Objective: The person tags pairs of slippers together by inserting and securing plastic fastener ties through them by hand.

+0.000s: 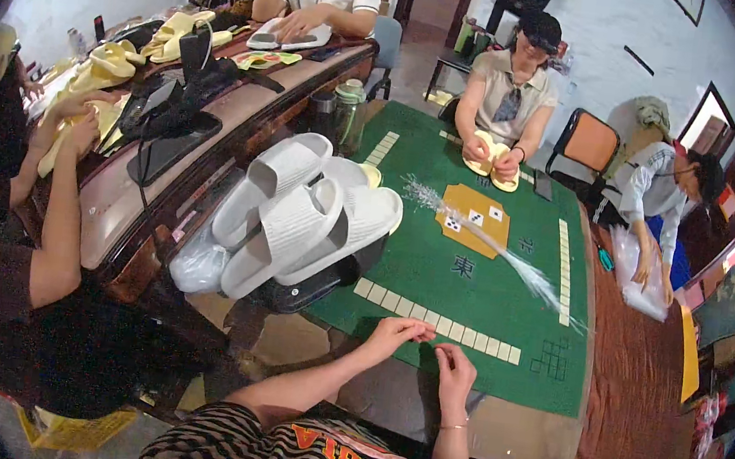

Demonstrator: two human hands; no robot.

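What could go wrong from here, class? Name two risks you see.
The stacked pale-grey ribbed slippers overlap by the left edge of the flat green mat; the bare left hand nearby might knock one off. The bundle of thin translucent strands, fanned out at both ends, could tangle or scatter.

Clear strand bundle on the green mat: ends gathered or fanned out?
Fanned out: both ends of the strand bundle splay apart, while its middle narrows across the orange patch.

Head-worn fisheye view, down and forward over nearby hands (393, 336) and green mat (391, 264).
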